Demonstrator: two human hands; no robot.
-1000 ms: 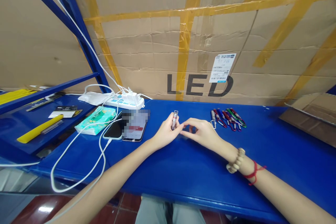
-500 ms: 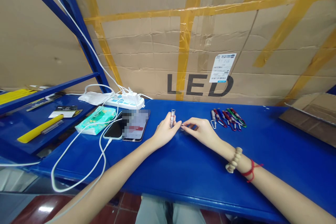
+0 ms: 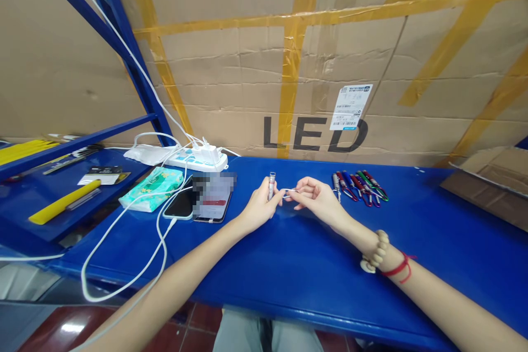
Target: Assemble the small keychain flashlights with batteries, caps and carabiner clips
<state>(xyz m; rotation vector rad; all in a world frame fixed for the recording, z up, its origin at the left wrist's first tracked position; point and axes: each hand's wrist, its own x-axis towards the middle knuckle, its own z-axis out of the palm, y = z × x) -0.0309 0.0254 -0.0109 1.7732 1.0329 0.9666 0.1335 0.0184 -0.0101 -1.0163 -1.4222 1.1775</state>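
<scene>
My left hand (image 3: 260, 203) is closed around a small silver flashlight (image 3: 271, 186), whose top end sticks up above the fingers. A thin pale carabiner clip (image 3: 290, 191) spans the gap between my two hands. Thumb and forefinger of my right hand (image 3: 313, 198) pinch its right end, while its left end meets my left fingertips. Whether the clip is joined to the flashlight is hidden by the fingers. To the right of my right hand, several keychain flashlights (image 3: 359, 187) with coloured clips lie side by side on the blue table (image 3: 313, 269).
Left of my hands lie two phones (image 3: 178, 206), a green tissue pack (image 3: 142, 193) and a white power strip (image 3: 206, 160). White charging cables (image 3: 84, 269) loop over the table's left part. A cardboard box (image 3: 487, 192) sits at right; large cardboard (image 3: 239, 82) stands behind.
My right hand has shifted slightly right and up from the left one, its other fingers more opened. The thin clip now shows stretched between the hands. My left hand has barely moved.
</scene>
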